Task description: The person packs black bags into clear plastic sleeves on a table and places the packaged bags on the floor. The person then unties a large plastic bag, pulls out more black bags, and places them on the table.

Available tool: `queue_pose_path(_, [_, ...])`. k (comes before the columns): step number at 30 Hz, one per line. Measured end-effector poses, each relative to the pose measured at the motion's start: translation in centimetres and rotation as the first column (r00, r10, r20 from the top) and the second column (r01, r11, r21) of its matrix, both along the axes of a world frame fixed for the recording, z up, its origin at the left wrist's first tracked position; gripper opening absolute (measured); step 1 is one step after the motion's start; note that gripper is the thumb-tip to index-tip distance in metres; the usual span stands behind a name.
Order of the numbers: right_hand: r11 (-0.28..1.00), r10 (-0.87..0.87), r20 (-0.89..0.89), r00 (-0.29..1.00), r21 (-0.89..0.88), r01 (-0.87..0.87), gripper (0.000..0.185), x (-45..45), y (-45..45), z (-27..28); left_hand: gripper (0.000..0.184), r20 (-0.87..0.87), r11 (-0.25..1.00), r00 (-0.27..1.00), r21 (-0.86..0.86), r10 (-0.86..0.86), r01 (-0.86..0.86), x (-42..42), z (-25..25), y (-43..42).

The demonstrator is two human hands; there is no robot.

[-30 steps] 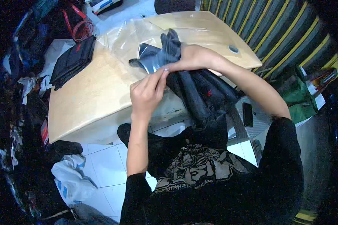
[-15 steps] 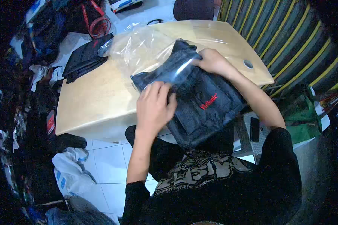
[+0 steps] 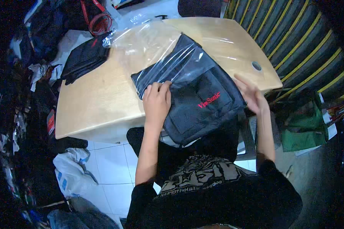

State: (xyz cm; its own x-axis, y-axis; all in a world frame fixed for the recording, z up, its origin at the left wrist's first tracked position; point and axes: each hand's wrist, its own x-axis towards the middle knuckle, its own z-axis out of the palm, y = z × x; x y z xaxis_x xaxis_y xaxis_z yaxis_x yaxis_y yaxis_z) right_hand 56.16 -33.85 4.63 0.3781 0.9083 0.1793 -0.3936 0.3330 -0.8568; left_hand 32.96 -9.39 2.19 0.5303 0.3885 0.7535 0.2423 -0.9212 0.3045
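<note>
At left, see folded black bags [image 3: 86,57] on the wooden tabletop [image 3: 99,99], then the left hand [image 3: 156,97] curled over the plastic sleeve [image 3: 160,44], grip unclear. Next, find the ViewSonic bag [image 3: 195,105], overhanging the tabletop's near edge: probably light, soft, slick under plastic; hold by side seams. Beside it, note the right hand [image 3: 252,95], open, with tabletop room beyond.
</note>
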Motion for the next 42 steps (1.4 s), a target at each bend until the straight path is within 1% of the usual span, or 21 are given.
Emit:
queue_pose_path(3, [0.985, 0.101, -0.382, 0.919, -0.091, -0.146, 0.089, -2.7, -5.2, -5.4, 0.016, 0.002, 0.998, 1.000, 0.056, 0.022, -0.022, -0.1, 0.2, -0.2])
queue_pose_path(5, [0.994, 0.000, -0.282, 0.959, -0.106, -0.031, 0.077, -7.7, -4.7, -5.7, 0.015, -0.098, 0.998, 0.995, 0.055, 0.021, -0.016, 0.0, 1.5, -0.7])
queue_pose_path(6, [0.993, -0.051, -0.087, 0.995, -0.107, 0.042, 0.068, -9.6, -3.6, -5.0, 0.014, -0.145, 0.998, 0.989, 0.059, 0.021, -0.012, 0.2, 2.3, -1.0])
queue_pose_path(7, [0.965, -0.253, -0.120, 0.960, -0.108, 0.241, 0.061, -11.7, -1.9, -3.6, 0.015, -0.162, 0.995, 0.986, 0.094, 0.026, -0.010, 0.9, 3.2, -1.4])
queue_pose_path(11, [0.830, -0.463, 0.153, 0.873, -0.271, 0.487, 0.045, -11.6, 0.9, -2.5, 0.014, -0.206, 0.944, 0.976, 0.301, -0.077, 0.138, 5.3, 6.0, -1.8])
queue_pose_path(15, [0.727, -0.404, 0.555, 0.727, -0.288, 0.624, 0.045, -11.5, 2.1, -0.7, 0.012, -0.118, 0.908, 0.976, 0.361, -0.182, 0.212, 7.4, 7.2, -1.4])
queue_pose_path(16, [0.736, -0.322, 0.744, 0.585, -0.192, 0.649, 0.048, -11.5, 2.5, -0.2, 0.011, -0.073, 0.906, 0.972, 0.352, -0.225, 0.236, 7.1, 7.8, -1.7])
queue_pose_path(18, [0.712, -0.233, 0.933, 0.275, -0.029, 0.702, 0.041, -11.7, 4.0, 1.5, 0.009, -0.047, 0.904, 0.951, 0.301, -0.304, 0.304, 6.9, 8.4, -2.3])
queue_pose_path(19, [0.701, -0.169, 0.940, 0.296, -0.096, 0.707, 0.041, -12.3, 4.8, 3.3, 0.009, -0.018, 0.907, 0.939, 0.256, -0.343, 0.336, 6.8, 8.7, -2.5])
queue_pose_path(21, [0.738, -0.076, 0.978, 0.195, -0.076, 0.671, 0.051, -12.0, 6.4, 4.0, 0.008, 0.092, 0.890, 0.892, 0.167, -0.442, 0.423, 6.6, 9.5, -2.2])
queue_pose_path(23, [0.754, 0.002, 0.998, 0.067, -0.046, 0.656, 0.052, -11.8, 7.8, 4.6, 0.010, 0.063, 0.885, 0.887, 0.138, -0.457, 0.446, 6.0, 10.6, -1.9])
queue_pose_path(26, [0.718, -0.042, 0.987, 0.153, -0.077, 0.692, 0.037, -10.5, 10.6, 4.6, 0.009, 0.004, 0.864, 0.878, 0.178, -0.479, 0.471, 5.5, 10.9, -2.7])
queue_pose_path(27, [0.864, -0.256, 0.945, 0.205, 0.129, 0.486, 0.020, -9.0, 10.7, 4.1, 0.008, -0.031, 0.871, 0.888, 0.178, -0.459, 0.457, 5.2, 11.1, -3.1])
queue_pose_path(30, [0.828, -0.229, 0.858, 0.460, -0.077, 0.556, 0.017, -6.7, 14.0, 2.1, 0.011, -0.144, 0.883, 0.912, 0.231, -0.384, 0.408, 4.8, 10.1, -3.1])
queue_pose_path(31, [0.826, -0.212, 0.869, 0.448, -0.086, 0.558, 0.023, -6.7, 14.1, 1.5, 0.011, -0.165, 0.888, 0.921, 0.252, -0.353, 0.385, 4.8, 9.8, -3.2])
queue_pose_path(33, [0.811, -0.168, 0.796, 0.582, -0.224, 0.540, 0.015, -5.7, 14.8, 0.4, 0.011, -0.117, 0.893, 0.931, 0.264, -0.346, 0.365, 4.7, 9.6, -2.9])
queue_pose_path(35, [0.764, -0.190, 0.699, 0.689, -0.336, 0.551, 0.035, -5.0, 15.7, -0.7, 0.008, -0.105, 0.876, 0.926, 0.301, -0.361, 0.376, 4.5, 9.9, -2.8])
queue_pose_path(36, [0.882, -0.248, 0.400, 0.883, -0.285, 0.377, 0.036, -5.8, 15.3, -0.8, 0.008, -0.111, 0.866, 0.938, 0.362, -0.329, 0.346, 4.6, 9.7, -3.2])
queue_pose_path(37, [0.962, -0.217, 0.055, 0.975, -0.156, 0.223, 0.037, -7.3, 14.5, -0.7, 0.008, -0.111, 0.849, 0.949, 0.424, -0.296, 0.315, 5.0, 9.6, -3.7])
queue_pose_path(39, [0.892, -0.340, -0.335, 0.879, -0.411, 0.189, 0.043, -11.3, 13.4, 4.6, 0.007, -0.153, 0.815, 0.955, 0.496, -0.256, 0.298, 5.0, 9.8, -4.1])
queue_pose_path(42, [1.000, -0.017, -0.122, 0.992, 0.005, 0.017, 0.043, -11.0, 12.7, 1.7, 0.007, -0.120, 0.801, 0.944, 0.504, -0.307, 0.324, 5.2, 9.4, -3.9])
